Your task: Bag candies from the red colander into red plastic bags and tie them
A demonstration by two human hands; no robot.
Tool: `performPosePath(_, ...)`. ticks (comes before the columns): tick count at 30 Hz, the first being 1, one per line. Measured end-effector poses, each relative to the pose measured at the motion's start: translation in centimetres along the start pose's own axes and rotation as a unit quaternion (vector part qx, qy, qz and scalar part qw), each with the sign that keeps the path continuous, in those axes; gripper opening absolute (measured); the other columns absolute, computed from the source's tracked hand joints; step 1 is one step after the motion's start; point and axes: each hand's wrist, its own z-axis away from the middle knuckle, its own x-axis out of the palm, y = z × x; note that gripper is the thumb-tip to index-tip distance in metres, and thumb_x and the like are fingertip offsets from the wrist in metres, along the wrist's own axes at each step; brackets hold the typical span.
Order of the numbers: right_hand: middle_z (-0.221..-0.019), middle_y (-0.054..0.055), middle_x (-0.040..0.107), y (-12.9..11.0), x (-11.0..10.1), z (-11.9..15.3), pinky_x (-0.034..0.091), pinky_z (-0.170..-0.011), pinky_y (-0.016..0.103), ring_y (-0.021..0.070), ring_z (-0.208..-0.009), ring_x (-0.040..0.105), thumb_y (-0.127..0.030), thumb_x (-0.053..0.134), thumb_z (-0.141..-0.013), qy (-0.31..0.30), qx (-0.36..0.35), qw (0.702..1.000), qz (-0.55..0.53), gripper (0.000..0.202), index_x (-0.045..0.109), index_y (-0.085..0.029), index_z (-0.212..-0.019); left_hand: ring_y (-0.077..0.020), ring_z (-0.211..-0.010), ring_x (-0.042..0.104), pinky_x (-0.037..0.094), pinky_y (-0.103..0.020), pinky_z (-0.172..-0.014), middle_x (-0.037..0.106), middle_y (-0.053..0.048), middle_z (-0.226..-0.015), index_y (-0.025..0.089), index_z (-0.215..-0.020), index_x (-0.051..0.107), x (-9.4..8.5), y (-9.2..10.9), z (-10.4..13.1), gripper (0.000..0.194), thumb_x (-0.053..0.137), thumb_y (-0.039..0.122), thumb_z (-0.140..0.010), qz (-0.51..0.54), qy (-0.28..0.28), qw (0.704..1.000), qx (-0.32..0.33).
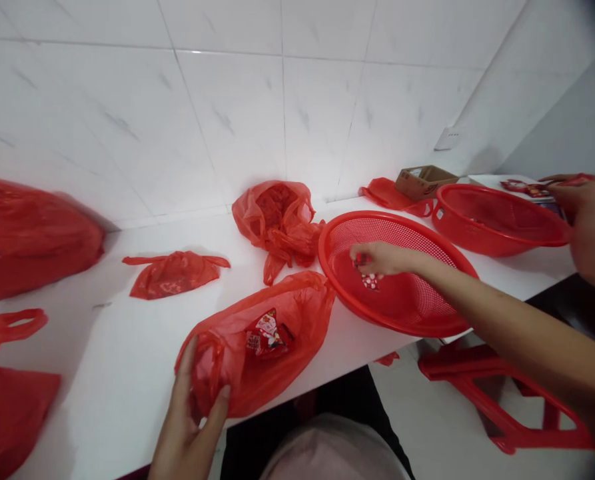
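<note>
Left hand [190, 403]: clamped on near end of red bag [287, 377].
Right hand [377, 259]: closed on small packets [370, 283] inside basket [387, 229].
Bag: on table [102, 367]; likely light, limp, slippery; best gripped at rim.

On the flat white table [110, 373], near centre: open red thin-plastic bag [272, 381] containing small red printed packets [270, 333], bare left hand [184, 433] at its left end; just right of it, round red perforated plastic basket [392, 230] with bare right hand [382, 258] inside. Farther right: round red plastic basin [492, 241], brown rectangular cardboard box [417, 181] behind it. Beyond the open bag: crumpled red plastic bag [277, 217]; left of that, small red plastic bag [174, 277], then large bulging red plastic bag [32, 243] at far left.
</note>
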Motion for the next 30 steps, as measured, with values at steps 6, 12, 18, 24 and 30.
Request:
performPosePath(6, -0.093, 0.001, 0.065, -8.1, 2.0, 3.1, 0.055, -0.065, 0.027, 0.0131, -0.072, 0.066, -0.035, 0.056, -0.090, 0.086, -0.156, 0.961, -0.211, 0.018, 0.056, -0.024, -0.104, -0.0264, -0.149, 0.018, 0.018, -0.045, -0.120, 0.026, -0.003, -0.161, 0.036, -0.153, 0.024, 1.0, 0.0, -0.5, 0.076, 0.061, 0.044, -0.087, 0.013, -0.021, 0.999, 0.023)
performPosePath(12, -0.121, 0.012, 0.061, -13.4, 9.5, 2.0, 0.053, -0.088, 0.038, 0.0209, -0.100, 0.064, -0.035, 0.058, -0.093, 0.156, -0.273, 0.945, -0.091, 0.030, 0.058, -0.019, -0.118, -0.0257, -0.148, 0.021, 0.022, -0.042, -0.119, 0.026, -0.002, -0.162, 0.035, -0.153, 0.024, 1.0, 0.7, -0.4, 0.072, 0.058, 0.038, -0.090, -0.002, -0.005, 0.998, 0.063)
performPosePath(18, -0.128, 0.014, 0.057, -10.3, 9.5, 2.7, 0.050, -0.095, 0.040, 0.0252, -0.119, 0.055, -0.028, 0.057, -0.094, 0.256, -0.238, 0.937, -0.007, 0.023, 0.064, -0.016, -0.112, -0.0256, -0.137, 0.044, 0.039, -0.038, -0.112, 0.039, 0.001, -0.155, 0.039, -0.147, 0.037, -2.0, -1.2, -1.0, 0.066, 0.062, 0.038, -0.087, 0.017, 0.056, 0.997, 0.046)
performPosePath(24, -0.132, 0.015, 0.056, -9.6, 10.1, 3.6, 0.049, -0.093, 0.042, 0.0259, -0.109, 0.057, -0.023, 0.054, -0.094, 0.181, -0.202, 0.951, 0.146, 0.020, 0.071, -0.018, -0.105, -0.0157, -0.087, 0.068, 0.057, -0.021, -0.068, 0.063, -0.003, -0.125, 0.031, -0.126, 0.057, -4.0, -3.2, -2.9, 0.059, 0.076, 0.044, -0.071, 0.018, 0.158, 0.987, 0.031)
performPosePath(30, -0.092, 0.012, 0.064, -10.5, 9.9, 3.2, 0.045, -0.067, 0.033, 0.0242, -0.085, 0.060, -0.016, 0.052, -0.091, 0.052, -0.161, 0.943, 0.286, 0.021, 0.070, -0.018, -0.102, -0.0211, -0.082, 0.069, 0.055, -0.030, -0.076, 0.074, 0.000, -0.093, 0.027, -0.098, 0.070, -5.4, -3.4, -3.4, 0.045, 0.068, 0.062, -0.070, -0.126, 0.145, 0.981, -0.027)
